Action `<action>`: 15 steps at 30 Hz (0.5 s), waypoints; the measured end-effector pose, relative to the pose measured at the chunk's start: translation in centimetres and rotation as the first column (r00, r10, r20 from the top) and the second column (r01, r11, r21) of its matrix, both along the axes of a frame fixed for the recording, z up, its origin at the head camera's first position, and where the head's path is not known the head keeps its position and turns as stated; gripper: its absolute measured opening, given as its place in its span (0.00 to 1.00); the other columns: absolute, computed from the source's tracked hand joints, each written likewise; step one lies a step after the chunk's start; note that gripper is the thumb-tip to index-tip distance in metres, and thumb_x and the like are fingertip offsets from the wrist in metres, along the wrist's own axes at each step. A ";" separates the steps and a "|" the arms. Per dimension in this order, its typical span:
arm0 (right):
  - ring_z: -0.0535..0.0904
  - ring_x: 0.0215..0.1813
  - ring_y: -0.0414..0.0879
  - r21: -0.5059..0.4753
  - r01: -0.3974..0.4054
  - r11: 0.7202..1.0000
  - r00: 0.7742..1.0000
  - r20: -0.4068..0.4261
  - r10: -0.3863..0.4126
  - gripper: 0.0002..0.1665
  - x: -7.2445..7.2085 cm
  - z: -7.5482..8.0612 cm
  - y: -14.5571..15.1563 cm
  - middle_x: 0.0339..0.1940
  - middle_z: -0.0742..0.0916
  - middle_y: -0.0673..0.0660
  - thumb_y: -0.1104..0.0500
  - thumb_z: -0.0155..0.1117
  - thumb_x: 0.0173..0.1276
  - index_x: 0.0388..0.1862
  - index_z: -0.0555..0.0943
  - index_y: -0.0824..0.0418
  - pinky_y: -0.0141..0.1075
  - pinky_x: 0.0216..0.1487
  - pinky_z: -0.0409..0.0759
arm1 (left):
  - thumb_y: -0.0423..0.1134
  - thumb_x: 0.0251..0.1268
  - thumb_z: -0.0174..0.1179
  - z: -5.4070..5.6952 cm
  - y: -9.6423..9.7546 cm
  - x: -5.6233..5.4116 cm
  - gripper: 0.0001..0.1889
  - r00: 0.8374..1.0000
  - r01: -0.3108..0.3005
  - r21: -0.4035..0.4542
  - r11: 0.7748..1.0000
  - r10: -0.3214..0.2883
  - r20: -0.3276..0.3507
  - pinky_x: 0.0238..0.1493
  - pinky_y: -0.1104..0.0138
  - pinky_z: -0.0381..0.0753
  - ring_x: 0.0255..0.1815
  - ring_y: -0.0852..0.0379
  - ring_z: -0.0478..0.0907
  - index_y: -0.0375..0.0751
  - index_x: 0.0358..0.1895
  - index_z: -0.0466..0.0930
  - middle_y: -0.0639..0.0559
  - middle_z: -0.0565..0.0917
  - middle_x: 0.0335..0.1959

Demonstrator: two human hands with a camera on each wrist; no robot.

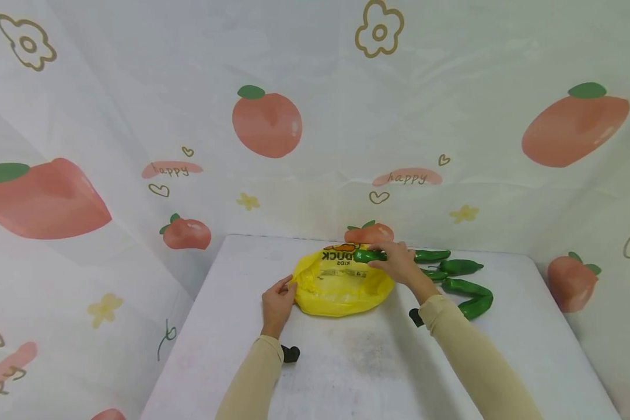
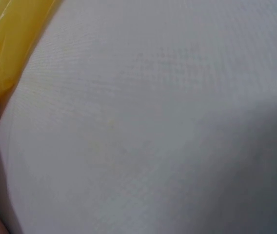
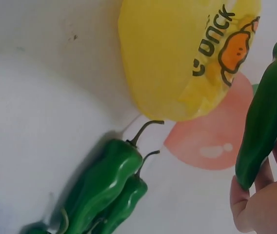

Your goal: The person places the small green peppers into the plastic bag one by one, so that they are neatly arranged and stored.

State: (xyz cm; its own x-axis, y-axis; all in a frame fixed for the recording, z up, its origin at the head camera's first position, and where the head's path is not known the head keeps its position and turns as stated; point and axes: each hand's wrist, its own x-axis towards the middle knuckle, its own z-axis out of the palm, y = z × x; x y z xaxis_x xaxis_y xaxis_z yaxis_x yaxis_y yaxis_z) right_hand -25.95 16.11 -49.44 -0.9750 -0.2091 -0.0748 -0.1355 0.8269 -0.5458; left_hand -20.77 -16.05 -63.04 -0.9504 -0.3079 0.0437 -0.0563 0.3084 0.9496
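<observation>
A yellow plastic bag [image 1: 341,304] with a duck print lies on the table, its mouth spread wide. At its left rim, my left hand [image 1: 278,305] pinches the plastic between thumb and fingers; the left wrist view catches only a strip of the bag [image 2: 11,44] and part of the hand. My right hand [image 1: 400,263] grips a long green pepper [image 1: 364,256] over the far right part of the bag. The right wrist view shows this pepper [image 3: 263,122] lying along the fingers, with the thumb across its upper part.
Several more green peppers [image 1: 461,267] lie right of the bag, beside and behind my right forearm. One bent pepper [image 1: 469,288] is nearest the front. A white cloth [image 1: 315,192] printed with fruit and flowers stands around the white table [image 1: 346,373] at the back and sides.
</observation>
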 end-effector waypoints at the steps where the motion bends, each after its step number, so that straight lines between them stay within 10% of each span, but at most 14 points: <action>1: 0.68 0.64 0.66 -0.001 -0.006 1.000 1.000 -0.001 0.006 0.26 -0.2 -0.1 -0.2 0.67 0.83 0.59 0.50 0.71 0.69 0.64 0.81 0.53 0.72 0.67 0.54 | 0.45 0.67 0.68 0.1 0.0 0.0 0.17 1.000 -0.002 0.001 1.000 0.002 0.000 0.29 0.74 0.83 0.28 0.60 0.81 0.48 0.57 0.87 0.46 0.88 0.35; 15: 0.73 0.69 0.61 -0.007 -0.087 0.996 0.996 -0.039 0.086 0.24 -1.4 -1.1 -2.4 0.63 0.86 0.56 0.50 0.71 0.69 0.63 0.82 0.52 0.75 0.67 0.55 | 0.44 0.66 0.68 -0.1 0.1 0.1 0.15 1.000 -0.003 0.011 1.000 0.003 -0.028 0.28 0.73 0.83 0.26 0.60 0.82 0.49 0.55 0.88 0.46 0.88 0.32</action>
State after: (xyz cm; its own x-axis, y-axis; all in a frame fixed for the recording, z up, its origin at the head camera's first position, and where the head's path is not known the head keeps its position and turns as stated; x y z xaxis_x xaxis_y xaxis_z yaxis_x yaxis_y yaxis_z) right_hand -27.34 13.69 -50.52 -0.9554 -0.2931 -0.0356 -0.2271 0.8065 -0.5458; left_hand -20.62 -15.99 -63.11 -0.9480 -0.3112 0.0664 -0.0309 0.2976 0.9542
